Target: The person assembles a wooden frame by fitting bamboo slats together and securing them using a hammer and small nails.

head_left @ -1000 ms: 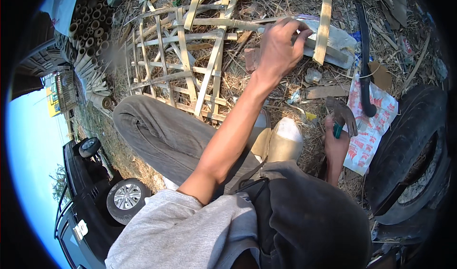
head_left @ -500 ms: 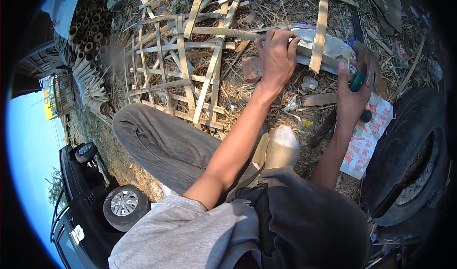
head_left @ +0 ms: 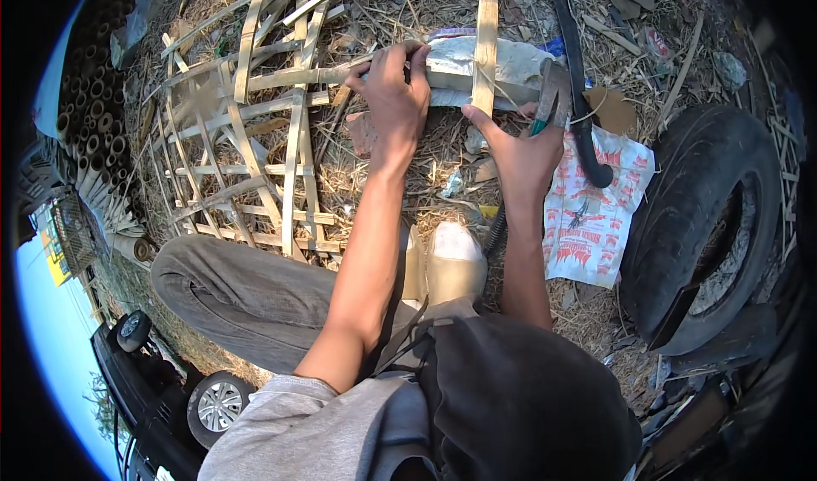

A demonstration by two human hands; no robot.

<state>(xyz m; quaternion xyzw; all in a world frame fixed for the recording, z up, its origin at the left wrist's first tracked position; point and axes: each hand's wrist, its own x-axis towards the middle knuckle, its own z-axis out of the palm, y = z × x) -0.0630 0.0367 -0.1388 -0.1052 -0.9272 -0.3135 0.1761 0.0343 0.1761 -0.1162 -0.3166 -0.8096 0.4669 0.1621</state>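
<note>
My left hand [head_left: 393, 94] is closed round a long bamboo strip [head_left: 319, 76], which runs sideways over a pale, flat-looking block [head_left: 521, 55]. An upright bamboo slat [head_left: 486, 21] crosses this strip above the block. My right hand [head_left: 523, 153] grips a green-handled tool with a forked metal head [head_left: 553, 89]; its exact kind is unclear. The thumb of that hand stretches to the lower end of the slat, while its other fingers are mostly hidden. Left of the block spreads an open bamboo lattice [head_left: 297, 170] joined to the strip.
A black curved bar [head_left: 582, 115] lies beside the tool, over a red-printed white sheet [head_left: 587, 234]. Farther right rests an old tyre [head_left: 681, 183]. A broken brick [head_left: 361, 132] and my shoe [head_left: 455, 268] are near the strip. Bamboo poles [head_left: 98, 98] are stacked at far left.
The whole view has shifted, so things appear farther left. My right hand has moved left along the block, its thumb now at the crossing slat. My left hand still grips the strip.
</note>
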